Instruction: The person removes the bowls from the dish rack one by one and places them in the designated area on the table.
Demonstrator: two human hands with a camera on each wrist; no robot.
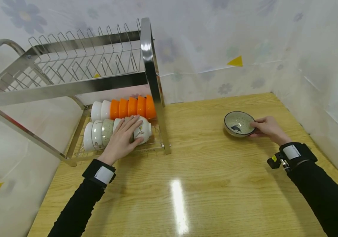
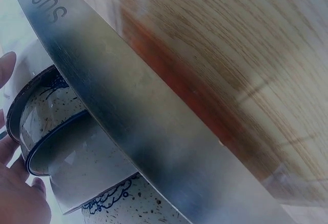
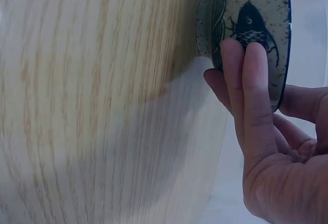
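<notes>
Bowl (image 1: 238, 122), upright at the right of the worktop (image 1: 204, 184), lies just left of the right hand (image 1: 267, 128), whose fingers pinch its right rim; the left hand (image 1: 122, 135), well apart, covers the front bowls (image 1: 107, 131) in the rack (image 1: 68, 88), grip unclear

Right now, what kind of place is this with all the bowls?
Maybe a set-up practice corner, perhaps not a real kitchen: a metal dish rack holds bowls on a wood-grain table, with flowery sheeting behind it.

Wood tbl (image 1: 216, 184); metal rack (image 1: 83, 86) atop
</notes>
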